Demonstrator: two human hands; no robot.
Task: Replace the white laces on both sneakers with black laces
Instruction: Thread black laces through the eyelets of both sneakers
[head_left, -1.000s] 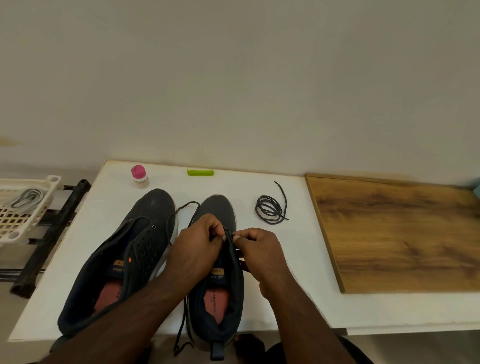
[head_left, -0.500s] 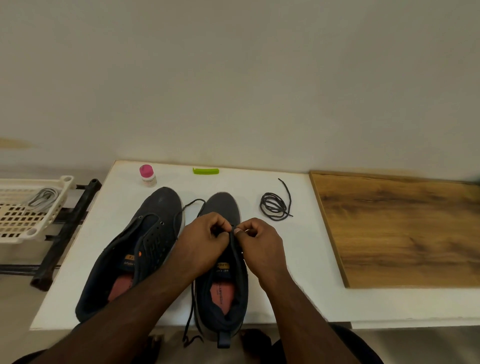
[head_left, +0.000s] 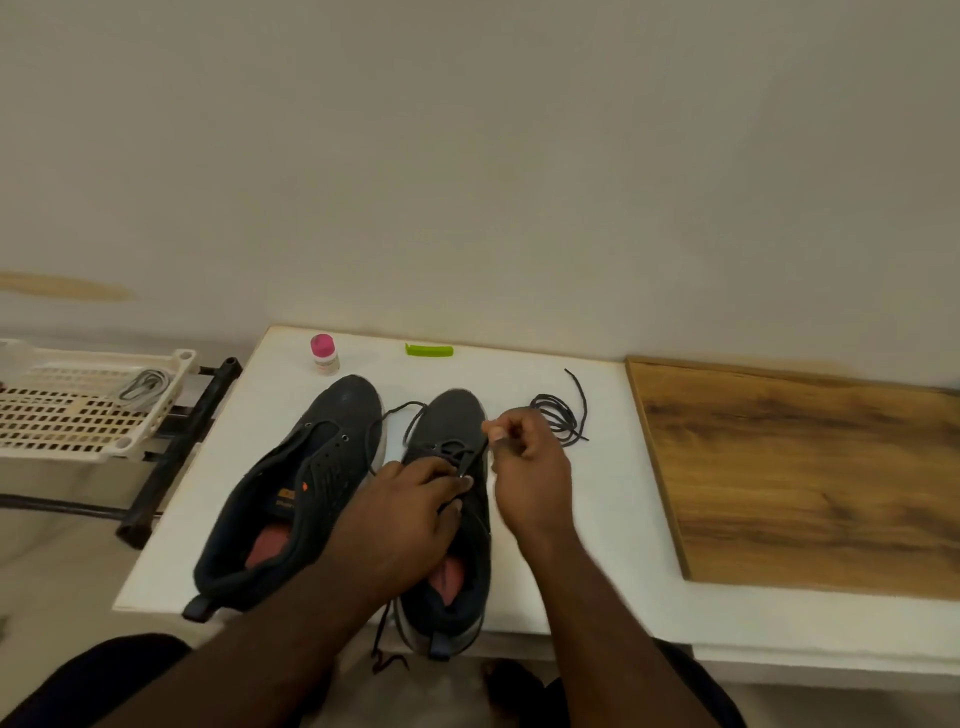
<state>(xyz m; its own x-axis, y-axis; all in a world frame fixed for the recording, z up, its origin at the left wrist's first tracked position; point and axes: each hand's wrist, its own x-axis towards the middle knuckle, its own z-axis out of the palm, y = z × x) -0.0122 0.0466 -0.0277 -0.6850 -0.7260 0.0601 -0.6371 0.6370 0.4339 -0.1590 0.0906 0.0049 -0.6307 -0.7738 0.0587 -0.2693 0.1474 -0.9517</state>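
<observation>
Since the earlier frames, the right hand (head_left: 530, 467) has drawn away from the left and lifted toward the toe of the right sneaker (head_left: 451, 431), pulling a length of black lace (head_left: 470, 457) taut through an eyelet; before, both hands met fingertip to fingertip over the tongue. The right hand's thumb and fingers are curled and pinch the lace end. The left hand (head_left: 410, 514) rests on the sneaker's tongue area, its fingertips pinching the lace where it crosses the eyelets. This lace is threaded through the front eyelets, with a loose loop arching out past the toe on the left side and another end trailing down off the table edge near the heel.

Just to its left lies the left sneaker (head_left: 306, 483), dark, unlaced, its eyelets open and its toe angled toward the wall. Both shoes sit on a white table (head_left: 597, 545). A second black lace (head_left: 563, 415) lies coiled on the table just right of the right hand.

Further back, near the wall, stand a small bottle with a pink cap (head_left: 324, 354) and a green clip (head_left: 429, 349). A wooden board (head_left: 810, 483) covers the table's right part. Off to the left, a cream plastic basket (head_left: 78, 421) holds pale laces (head_left: 145, 385).
</observation>
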